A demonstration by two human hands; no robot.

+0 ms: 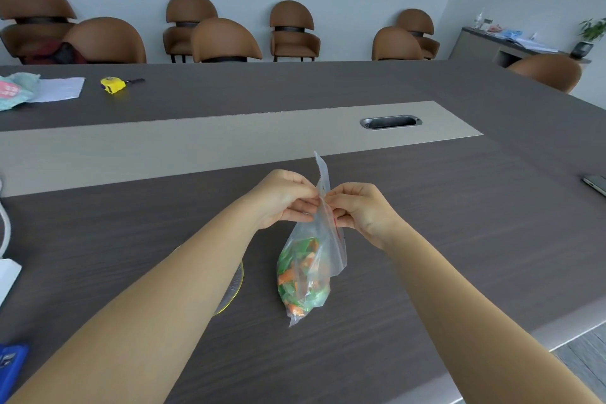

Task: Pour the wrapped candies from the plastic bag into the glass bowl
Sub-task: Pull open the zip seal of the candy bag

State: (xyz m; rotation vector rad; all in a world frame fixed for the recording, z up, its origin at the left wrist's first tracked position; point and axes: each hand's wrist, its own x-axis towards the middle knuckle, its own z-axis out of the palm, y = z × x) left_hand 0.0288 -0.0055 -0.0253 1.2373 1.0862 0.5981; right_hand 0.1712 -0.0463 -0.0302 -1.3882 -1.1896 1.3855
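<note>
A clear plastic bag point(323, 233) stands upright on the dark table, its lower half full of green and orange wrapped candies point(301, 275). My left hand point(283, 198) pinches the bag's top edge from the left. My right hand point(359, 207) pinches the same edge from the right. The two hands meet at the red zip strip. The glass bowl point(235, 285) sits just left of the bag; only a sliver of its yellow-tinted rim shows, since my left forearm covers most of it.
A yellow tape measure point(113, 85) and some paper and cloth point(39, 90) lie far left. A metal cable slot point(390, 122) is set in the table's grey strip. A phone edge point(595, 184) shows at right, a blue object point(11, 367) at bottom left. Brown chairs line the far side.
</note>
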